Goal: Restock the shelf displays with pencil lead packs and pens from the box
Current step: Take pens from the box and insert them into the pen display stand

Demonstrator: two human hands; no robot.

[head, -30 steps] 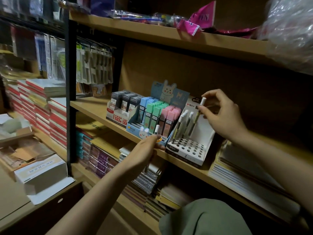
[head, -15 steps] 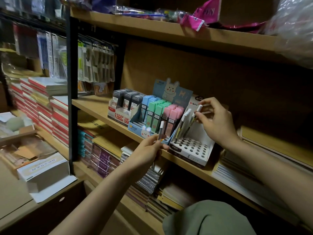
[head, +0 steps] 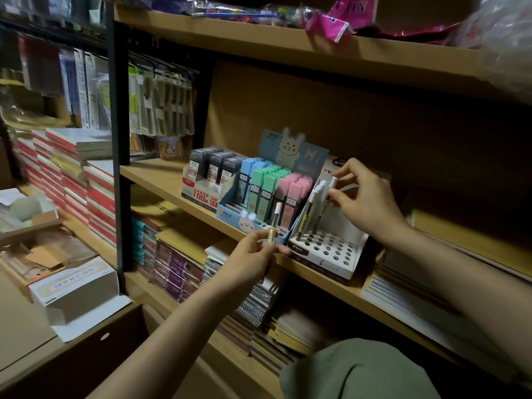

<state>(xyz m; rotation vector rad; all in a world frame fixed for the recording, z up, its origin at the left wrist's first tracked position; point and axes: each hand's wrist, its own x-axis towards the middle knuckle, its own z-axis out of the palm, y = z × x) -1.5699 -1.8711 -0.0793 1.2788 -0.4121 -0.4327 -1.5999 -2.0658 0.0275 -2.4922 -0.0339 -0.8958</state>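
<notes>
Pens (head: 313,208) stand in M&G tray (head: 328,249); neighbouring box (head: 201,194) reads 100

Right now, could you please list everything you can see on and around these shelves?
Pen display: one, white with holes, middle shelf, right.
Pens: a few, white-capped, standing in its back-left holes.
Pastel lead packs: blue, green, pink rows, in the rabbit display.
Dark lead packs: three rows, in the leftmost box.
Notebooks: stacked on the lower shelf.
White box: one, on the counter, left.
Left hand: holds one white-capped pen.
Right hand: pinches a pen above the display.
</notes>
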